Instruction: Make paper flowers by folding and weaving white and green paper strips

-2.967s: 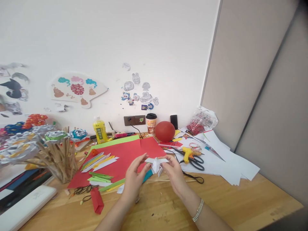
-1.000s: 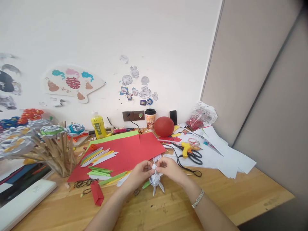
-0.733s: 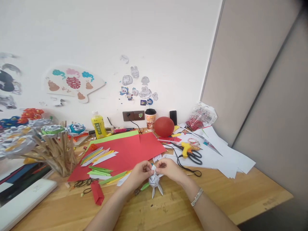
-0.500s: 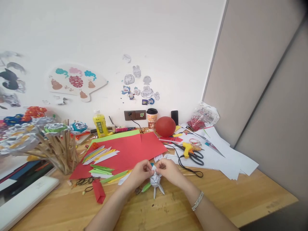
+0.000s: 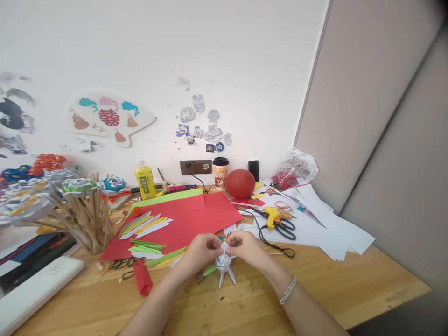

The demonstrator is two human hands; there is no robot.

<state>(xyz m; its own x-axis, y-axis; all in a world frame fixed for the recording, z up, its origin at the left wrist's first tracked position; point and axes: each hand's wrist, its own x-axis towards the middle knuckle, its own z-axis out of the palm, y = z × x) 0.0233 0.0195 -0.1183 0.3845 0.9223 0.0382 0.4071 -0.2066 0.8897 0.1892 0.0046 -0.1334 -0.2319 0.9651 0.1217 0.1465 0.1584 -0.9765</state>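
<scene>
Both hands pinch a white folded-paper figure (image 5: 224, 263) just above the table's near edge. Two pointed paper legs stick out of its lower end toward me. My left hand (image 5: 206, 247) has its thumb and fingers closed on the upper left of the figure. From the other side my right hand (image 5: 244, 246) grips the upper right, fingertips close to the left ones. Just left of the figure is a green folded paper piece (image 5: 210, 270), partly behind it. A bit of blue shows between the hands; I cannot make out what it is.
Red sheets (image 5: 189, 210) with folded paper strips (image 5: 143, 227) lie behind my left hand. A yellow glue gun (image 5: 272, 217) and black-handled scissors (image 5: 287, 228) rest on white paper (image 5: 325, 233) at right. A red balloon (image 5: 240, 183), a cup (image 5: 220, 175) and a bottle (image 5: 145, 181) stand near the wall.
The paper figure has tilted slightly, its legs swinging a little to the left. Both hands keep their pinch on it in nearly the same place.
</scene>
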